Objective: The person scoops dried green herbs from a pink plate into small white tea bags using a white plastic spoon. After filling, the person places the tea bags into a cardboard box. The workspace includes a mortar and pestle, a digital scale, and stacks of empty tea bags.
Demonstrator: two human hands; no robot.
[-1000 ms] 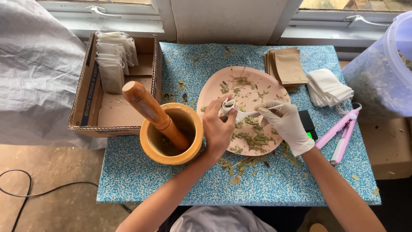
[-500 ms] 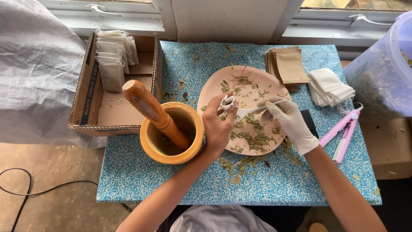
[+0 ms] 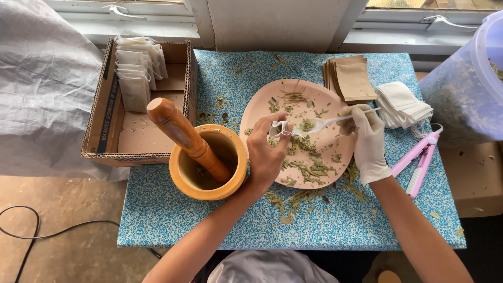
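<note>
My bare left hand (image 3: 268, 152) pinches a small white tea bag (image 3: 278, 128) open above the pink plate (image 3: 314, 99), which holds scattered dried green leaves (image 3: 306, 166). A white glove covers my right hand (image 3: 367, 139), which grips a white plastic spoon (image 3: 327, 121). The spoon's bowl rests at the mouth of the bag. Both hands hover over the plate's middle.
A wooden mortar (image 3: 181, 175) with a pestle (image 3: 183, 137) stands left of the plate. A cardboard box (image 3: 107, 112) holds filled bags (image 3: 137, 68). Brown envelopes (image 3: 352, 78), empty white bags (image 3: 403, 104), a pink sealer tool (image 3: 419, 160) and a clear tub (image 3: 466, 89) lie on the right.
The spoon has moved left and up from the leaves to the mouth of the bag. My left hand has barely shifted.
</note>
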